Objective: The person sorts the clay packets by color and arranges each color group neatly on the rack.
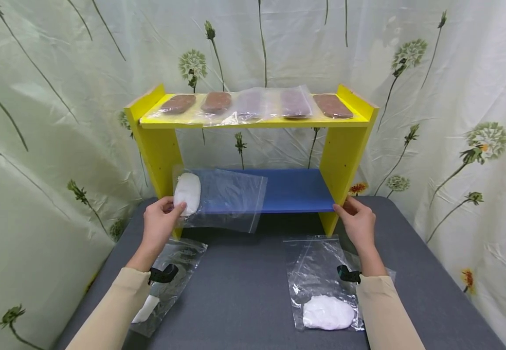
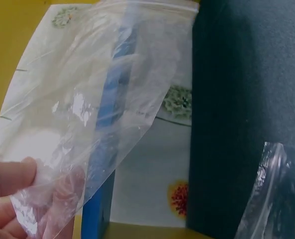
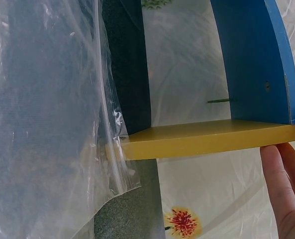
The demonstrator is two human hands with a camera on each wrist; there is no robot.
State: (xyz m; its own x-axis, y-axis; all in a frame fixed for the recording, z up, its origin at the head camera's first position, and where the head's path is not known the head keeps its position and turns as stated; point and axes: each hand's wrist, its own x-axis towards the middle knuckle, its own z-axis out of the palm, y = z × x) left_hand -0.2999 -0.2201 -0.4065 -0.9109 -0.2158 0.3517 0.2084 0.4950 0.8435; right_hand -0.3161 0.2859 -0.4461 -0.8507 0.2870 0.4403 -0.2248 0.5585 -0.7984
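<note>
Dark tabletop (image 1: 235,291), blue shelf (image 1: 297,192) partly behind bag (image 1: 231,194)

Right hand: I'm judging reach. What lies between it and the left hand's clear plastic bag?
In the head view, flat blue shelf lies between the right hand and bag.

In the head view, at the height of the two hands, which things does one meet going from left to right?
Left hand, white piece inside the clear bag, right part of the blue shelf, right hand.
</note>
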